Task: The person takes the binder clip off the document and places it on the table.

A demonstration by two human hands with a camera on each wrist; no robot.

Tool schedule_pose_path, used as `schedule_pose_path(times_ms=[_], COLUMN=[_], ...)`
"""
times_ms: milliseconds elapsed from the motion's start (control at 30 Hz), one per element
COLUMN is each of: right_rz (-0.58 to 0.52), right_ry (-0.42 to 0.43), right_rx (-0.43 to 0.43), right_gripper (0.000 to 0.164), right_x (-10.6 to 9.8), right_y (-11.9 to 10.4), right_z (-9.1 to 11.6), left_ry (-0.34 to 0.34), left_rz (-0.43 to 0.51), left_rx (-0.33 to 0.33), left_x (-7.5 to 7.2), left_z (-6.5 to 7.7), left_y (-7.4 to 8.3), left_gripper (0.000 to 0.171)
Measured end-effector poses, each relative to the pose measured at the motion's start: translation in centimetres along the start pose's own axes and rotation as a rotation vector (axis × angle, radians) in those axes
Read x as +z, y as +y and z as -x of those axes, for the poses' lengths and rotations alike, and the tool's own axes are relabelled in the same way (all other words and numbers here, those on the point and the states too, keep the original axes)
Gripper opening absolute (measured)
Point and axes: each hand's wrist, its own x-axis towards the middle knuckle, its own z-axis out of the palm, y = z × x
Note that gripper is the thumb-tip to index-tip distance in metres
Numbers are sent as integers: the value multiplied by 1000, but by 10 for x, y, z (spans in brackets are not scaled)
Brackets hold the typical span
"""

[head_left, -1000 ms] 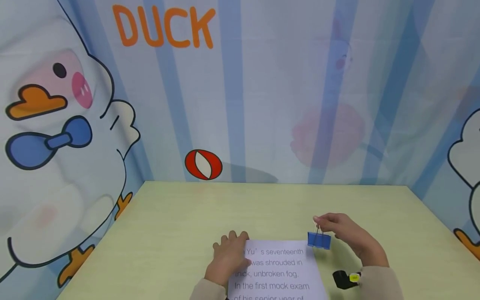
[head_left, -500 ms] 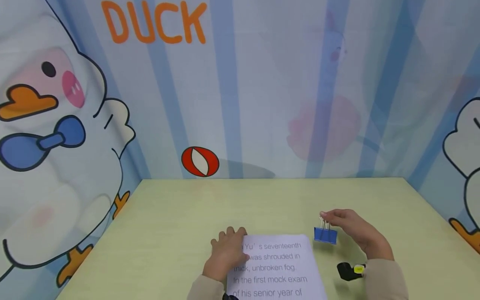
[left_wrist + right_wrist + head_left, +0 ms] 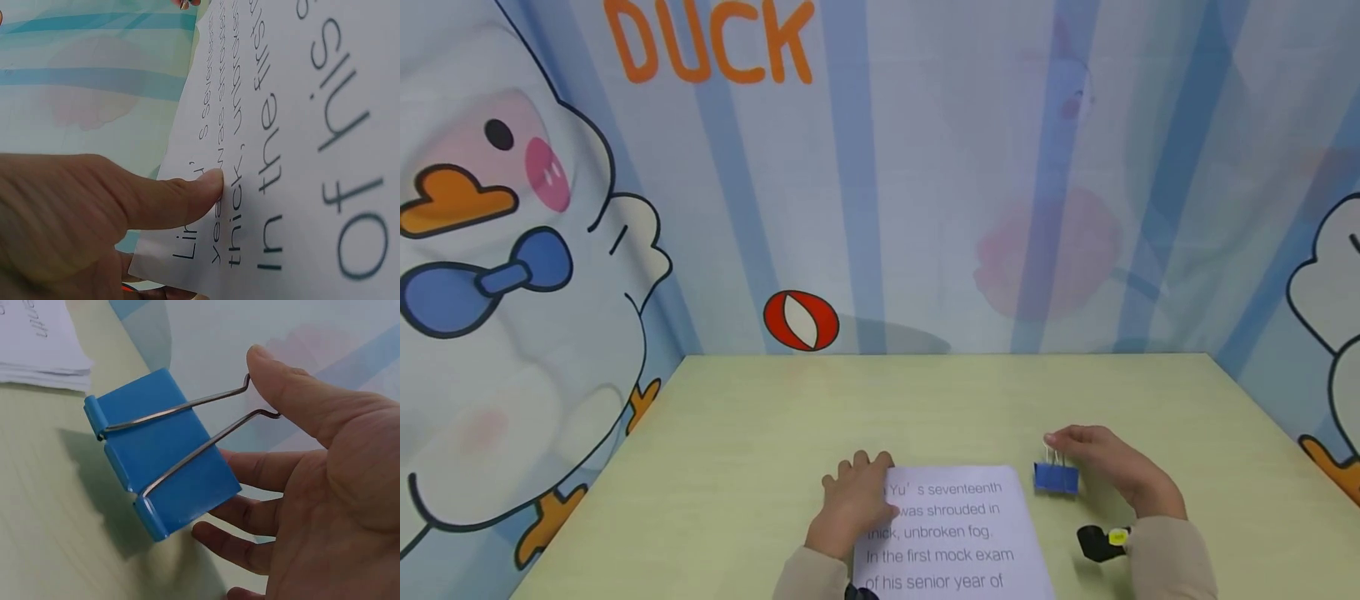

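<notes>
In the head view, my left hand (image 3: 852, 507) is at the upper left corner of a stack of printed paper (image 3: 962, 542). Its thumb (image 3: 181, 199) lies across the first printed lines, with the other fingers partly hidden behind the sheet's edge. To the right of the stack, my right hand (image 3: 1116, 467) holds a large blue binder clip (image 3: 159, 456) by its wire handles. The thumb presses on the handle ends while the other fingers reach behind the clip. The clip hangs with its handles up, apart from the paper, its shadow falling on the table.
The pale yellow-green table (image 3: 760, 433) backs onto a blue-and-white striped cloth (image 3: 925, 167) printed with ducks. A black wrist device with a yellow label (image 3: 1103, 542) sits at the right sleeve. Several sheets show at the stack's edge (image 3: 56, 375).
My right hand has carried the clip to the right, away from the paper's upper right corner, then slightly lower. My left hand keeps its place on the stack. The head view has shifted slightly.
</notes>
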Motion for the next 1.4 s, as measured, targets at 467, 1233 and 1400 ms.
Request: schedule_pose_path(times_ms=[467, 1233, 1400], right_rz=[64, 44, 59], right_ry=[29, 75, 83], right_rx=[7, 44, 38], right_gripper=[69, 72, 75], right_x=[0, 0, -2], right_y=[2, 9, 10], right_z=[-2, -7, -8], left_ry=[5, 16, 15], left_rz=[-3, -16, -8], left_rx=[10, 2, 1], left_x=[-1, 4, 3], left_z=[0, 1, 1], left_y=[0, -3, -2], left_gripper=[48, 50, 50])
